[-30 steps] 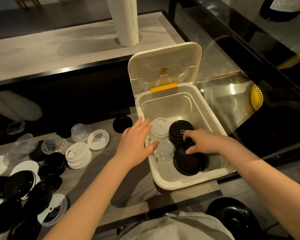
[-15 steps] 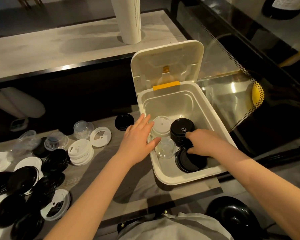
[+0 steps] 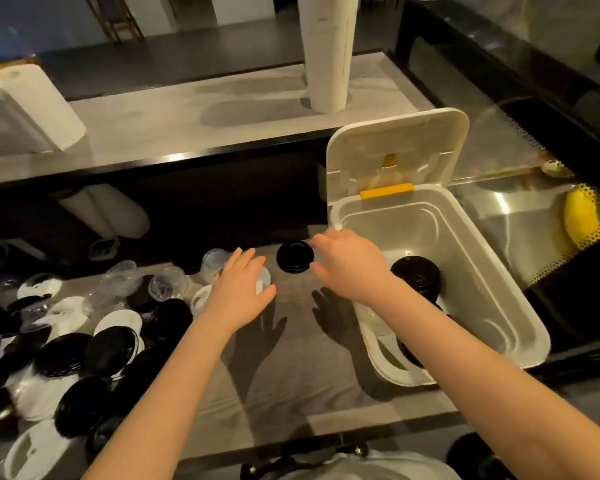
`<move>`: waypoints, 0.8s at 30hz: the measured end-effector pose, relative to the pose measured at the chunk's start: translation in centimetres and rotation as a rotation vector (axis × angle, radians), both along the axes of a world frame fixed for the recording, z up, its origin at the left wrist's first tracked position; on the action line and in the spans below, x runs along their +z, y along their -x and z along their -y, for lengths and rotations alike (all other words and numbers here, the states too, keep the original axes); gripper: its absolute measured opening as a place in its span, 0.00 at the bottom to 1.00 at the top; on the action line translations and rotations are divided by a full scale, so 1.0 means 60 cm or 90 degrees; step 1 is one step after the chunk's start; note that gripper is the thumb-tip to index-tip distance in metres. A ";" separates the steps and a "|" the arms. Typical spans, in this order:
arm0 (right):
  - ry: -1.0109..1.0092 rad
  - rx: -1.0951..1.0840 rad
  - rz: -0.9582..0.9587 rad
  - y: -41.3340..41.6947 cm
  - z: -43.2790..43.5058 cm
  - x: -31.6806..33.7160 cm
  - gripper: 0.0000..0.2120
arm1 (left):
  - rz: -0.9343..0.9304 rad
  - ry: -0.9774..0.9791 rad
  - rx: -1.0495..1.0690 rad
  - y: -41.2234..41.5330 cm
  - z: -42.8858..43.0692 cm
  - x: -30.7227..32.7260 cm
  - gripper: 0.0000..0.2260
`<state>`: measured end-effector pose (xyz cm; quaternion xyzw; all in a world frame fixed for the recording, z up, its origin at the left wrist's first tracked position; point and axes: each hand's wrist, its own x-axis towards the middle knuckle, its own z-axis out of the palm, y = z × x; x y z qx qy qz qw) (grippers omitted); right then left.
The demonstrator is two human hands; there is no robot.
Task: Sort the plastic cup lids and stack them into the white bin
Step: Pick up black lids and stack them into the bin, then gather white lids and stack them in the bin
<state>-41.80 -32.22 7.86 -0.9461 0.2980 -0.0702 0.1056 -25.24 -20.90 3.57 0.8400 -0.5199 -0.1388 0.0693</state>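
On the grey table (image 3: 291, 382), just left of the white bin (image 3: 499, 306), I had both hands out. My left hand (image 3: 241, 294) hovered palm down, its fingers straight and close together, over a white lid (image 3: 264, 277) whose edge peeked out beside the fingertips. I could not tell whether it touched the lid. My right hand (image 3: 349, 266) reached across the bin's left rim, fingers loosely bent and spread. Their tips were just beside a lone black lid (image 3: 294, 257) on the table, and they gripped nothing that I could see. The bin stood with its hinged cover (image 3: 395, 143) raised, and a stack of black lids (image 3: 417, 277) sat inside it. At the far left lay a jumbled heap of black and white lids (image 3: 108, 351), with clear dome lids (image 3: 168, 282) behind it.
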 end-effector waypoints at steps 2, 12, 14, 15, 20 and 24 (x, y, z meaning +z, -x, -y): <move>0.004 0.019 -0.001 -0.044 -0.015 -0.006 0.16 | 0.013 -0.025 0.015 -0.043 -0.021 -0.009 0.29; -0.111 0.069 -0.310 -0.205 -0.040 -0.148 0.25 | -0.089 -0.204 0.103 -0.200 -0.072 -0.053 0.28; -0.102 0.086 -0.357 -0.226 -0.045 -0.178 0.29 | -0.090 -0.213 0.095 -0.211 -0.067 -0.063 0.29; -0.097 0.089 -0.359 -0.238 -0.047 -0.189 0.31 | -0.093 -0.220 0.083 -0.211 -0.064 -0.064 0.31; -0.092 0.087 -0.338 -0.280 -0.048 -0.231 0.39 | -0.116 -0.270 0.057 -0.213 -0.046 -0.094 0.39; -0.193 0.065 -0.318 -0.270 -0.040 -0.249 0.37 | -0.113 -0.281 0.051 -0.219 -0.040 -0.115 0.39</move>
